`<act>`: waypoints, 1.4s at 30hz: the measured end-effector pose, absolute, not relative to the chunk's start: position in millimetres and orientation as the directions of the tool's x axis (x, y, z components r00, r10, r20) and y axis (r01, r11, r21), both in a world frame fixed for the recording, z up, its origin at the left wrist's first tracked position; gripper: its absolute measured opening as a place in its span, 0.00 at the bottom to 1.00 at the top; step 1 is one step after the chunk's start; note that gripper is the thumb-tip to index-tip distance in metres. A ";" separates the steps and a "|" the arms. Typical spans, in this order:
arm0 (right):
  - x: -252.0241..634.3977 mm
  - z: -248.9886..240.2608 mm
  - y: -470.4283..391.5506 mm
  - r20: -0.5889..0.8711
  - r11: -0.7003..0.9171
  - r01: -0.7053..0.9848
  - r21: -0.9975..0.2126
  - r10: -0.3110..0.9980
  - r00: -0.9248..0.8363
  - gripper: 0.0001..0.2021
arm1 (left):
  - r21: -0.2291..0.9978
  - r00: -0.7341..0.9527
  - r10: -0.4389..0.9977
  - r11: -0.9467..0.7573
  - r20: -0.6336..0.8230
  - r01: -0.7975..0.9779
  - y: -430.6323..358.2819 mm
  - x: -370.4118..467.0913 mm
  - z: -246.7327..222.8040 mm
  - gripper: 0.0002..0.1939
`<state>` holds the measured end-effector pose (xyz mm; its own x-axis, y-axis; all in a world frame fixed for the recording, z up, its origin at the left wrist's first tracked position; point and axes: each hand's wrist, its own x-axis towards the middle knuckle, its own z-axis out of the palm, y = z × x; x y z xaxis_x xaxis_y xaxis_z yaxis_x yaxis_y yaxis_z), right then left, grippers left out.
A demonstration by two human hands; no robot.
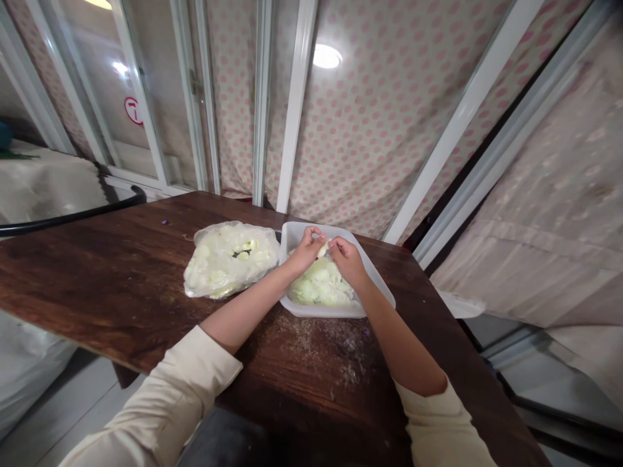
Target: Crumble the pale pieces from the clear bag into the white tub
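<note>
Above a white plastic tub (374, 295), my left hand (306, 250) and my right hand (347, 257) are close together, fingers pinched. Between their fingertips is a small pale yellow-white piece (322, 249); its exact kind is too blurred to tell. Both hands appear to grip it. Many similar pale green-white pieces (322, 285), thin and leafy or petal-like, lie heaped in the tub below. Just left of the tub rests a clear plastic bag (209, 263) with more pale pieces inside and a dark gap at its opening.
The dark wooden table (97, 272) carries scattered pale crumbs (335, 353) in front of the tub. Behind it stand white-framed glass panels with a pink-dotted curtain (370, 143). A black curved rail (73, 217) is at the left, and a whitish plastic bag (29, 370) stands below.
</note>
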<state>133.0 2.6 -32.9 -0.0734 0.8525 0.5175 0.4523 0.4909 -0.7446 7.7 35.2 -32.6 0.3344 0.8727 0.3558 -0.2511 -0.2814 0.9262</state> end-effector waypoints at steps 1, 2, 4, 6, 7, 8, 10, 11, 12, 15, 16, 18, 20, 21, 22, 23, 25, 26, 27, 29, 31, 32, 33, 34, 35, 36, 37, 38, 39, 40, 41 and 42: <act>133.9 -32.4 2.9 0.538 0.486 0.479 -0.731 0.842 -0.034 0.15 | 0.941 0.317 0.894 -0.255 0.318 -0.223 33.9 7.6 -31.1 0.09; 135.0 -31.9 3.0 0.560 0.472 0.516 -0.715 0.828 0.019 0.14 | 0.951 0.309 0.906 -0.231 0.288 -0.207 32.6 7.6 -29.6 0.07; 136.7 -31.2 3.0 0.598 0.425 0.592 -0.685 0.793 0.122 0.14 | 0.955 0.316 0.910 -0.207 0.267 -0.211 31.3 7.6 -27.7 0.05; 137.1 -30.9 2.5 0.614 0.392 0.631 -0.670 0.771 0.172 0.13 | 0.943 0.327 0.897 -0.223 0.298 -0.247 32.0 7.9 -27.7 0.07; 136.6 -31.0 2.3 0.613 0.394 0.630 -0.669 0.772 0.168 0.12 | 0.934 0.331 0.887 -0.238 0.321 -0.268 33.1 8.0 -28.5 0.07; 135.6 -31.4 2.1 0.607 0.407 0.619 -0.672 0.782 0.144 0.11 | 0.924 0.334 0.877 -0.254 0.345 -0.287 34.3 8.0 -29.6 0.08; 133.1 -32.7 2.3 0.585 0.443 0.582 -0.682 0.808 0.072 0.09 | 0.908 0.336 0.862 -0.275 0.379 -0.316 36.9 8.0 -32.1 0.10; 131.9 -33.6 2.7 0.571 0.456 0.560 -0.692 0.820 0.039 0.08 | 0.903 0.338 0.857 -0.280 0.389 -0.326 37.8 7.9 -33.1 0.11; 130.9 -34.6 3.4 0.557 0.465 0.535 -0.706 0.830 0.013 0.08 | 0.898 0.338 0.854 -0.284 0.396 -0.335 38.5 7.9 -33.9 0.11; 130.1 -37.5 6.5 0.535 0.487 0.425 -0.763 0.845 -0.009 0.07 | 0.894 0.346 0.848 -0.280 0.401 -0.350 39.2 7.7 -35.0 0.14; 130.3 -38.1 7.5 0.534 0.498 0.381 -0.779 0.845 -0.012 0.07 | 0.894 0.351 0.846 -0.277 0.401 -0.354 39.3 7.7 -35.3 0.14; 131.0 -38.4 9.0 0.527 0.507 0.314 -0.803 0.849 -0.021 0.07 | 0.891 0.350 0.845 -0.277 0.404 -0.359 39.9 7.7 -36.1 0.15; 131.3 -37.6 9.3 0.499 0.485 0.285 -0.827 0.866 -0.026 0.06 | 0.885 0.332 0.844 -0.301 0.421 -0.356 41.1 7.6 -37.4 0.15; 131.1 -37.0 9.1 0.478 0.465 0.277 -0.841 0.878 -0.023 0.06 | 0.883 0.324 0.843 -0.316 0.429 -0.347 41.7 7.6 -38.1 0.15; 130.8 -36.4 8.7 0.457 0.445 0.266 -0.855 0.889 -0.020 0.07 | 0.884 0.318 0.843 -0.328 0.433 -0.334 42.2 7.6 -38.7 0.15; 130.3 -35.7 8.1 0.437 0.429 0.249 -0.868 0.899 -0.022 0.08 | 0.886 0.312 0.846 -0.336 0.432 -0.318 42.7 7.5 -39.2 0.15; 129.2 -34.8 6.8 0.408 0.409 0.208 -0.889 0.912 -0.047 0.11 | 0.896 0.295 0.859 -0.341 0.420 -0.284 43.3 7.3 -39.5 0.15; 128.8 -34.6 6.3 0.400 0.405 0.192 -0.894 0.914 -0.069 0.12 | 0.900 0.280 0.865 -0.346 0.415 -0.266 43.6 7.2 -39.6 0.14; 128.5 -34.6 5.9 0.396 0.406 0.181 -0.896 0.914 -0.090 0.13 | 0.901 0.260 0.871 -0.358 0.417 -0.247 43.9 7.0 -39.6 0.12; 128.3 -35.0 5.8 0.397 0.411 0.169 -0.896 0.911 -0.114 0.15 | 0.893 0.222 0.870 -0.396 0.440 -0.215 44.8 6.8 -40.0 0.08; 128.6 -35.6 6.3 0.401 0.415 0.164 -0.895 0.909 -0.110 0.17 | 0.880 0.213 0.858 -0.430 0.468 -0.200 45.6 6.7 -40.8 0.07; 128.8 -35.7 6.6 0.402 0.414 0.165 -0.895 0.910 -0.101 0.18 | 0.875 0.220 0.850 -0.443 0.479 -0.197 45.9 6.7 -41.3 0.07; 129.0 -35.8 6.8 0.400 0.411 0.171 -0.896 0.912 -0.093 0.18 | 0.871 0.234 0.841 -0.451 0.487 -0.193 45.9 6.8 -41.8 0.07; 129.1 -35.7 6.8 0.399 0.408 0.180 -0.895 0.913 -0.086 0.19 | 0.869 0.250 0.834 -0.458 0.493 -0.186 45.7 7.0 -42.1 0.06; 129.1 -35.4 6.7 0.399 0.407 0.190 -0.893 0.913 -0.081 0.19 | 0.869 0.261 0.830 -0.463 0.494 -0.173 45.3 7.1 -42.2 0.06; 128.9 -35.2 6.4 0.400 0.407 0.199 -0.891 0.913 -0.079 0.19 | 0.871 0.265 0.830 -0.465 0.491 -0.158 44.5 7.2 -41.9 0.05; 128.8 -34.9 6.1 0.399 0.407 0.206 -0.890 0.914 -0.080 0.20 | 0.875 0.267 0.834 -0.463 0.484 -0.140 43.6 7.3 -41.4 0.05; 128.6 -34.7 5.8 0.397 0.406 0.211 -0.889 0.914 -0.086 0.20 | 0.881 0.265 0.840 -0.458 0.473 -0.122 42.5 7.3 -40.7 0.05; 128.5 -34.6 5.7 0.393 0.404 0.216 -0.889 0.915 -0.094 0.20 | 0.885 0.258 0.847 -0.454 0.465 -0.103 41.4 7.3 -39.7 0.05; 128.6 -34.7 5.9 0.391 0.403 0.224 -0.887 0.915 -0.098 0.21 | 0.885 0.253 0.849 -0.457 0.463 -0.085 40.4 7.3 -38.8 0.06; 128.9 -34.8 6.3 0.392 0.403 0.234 -0.885 0.915 -0.095 0.21 | 0.883 0.255 0.847 -0.464 0.466 -0.072 39.5 7.4 -37.9 0.07; 129.5 -35.1 6.9 0.399 0.406 0.247 -0.880 0.914 -0.081 0.21 | 0.880 0.267 0.841 -0.471 0.470 -0.066 39.0 7.5 -37.1 0.09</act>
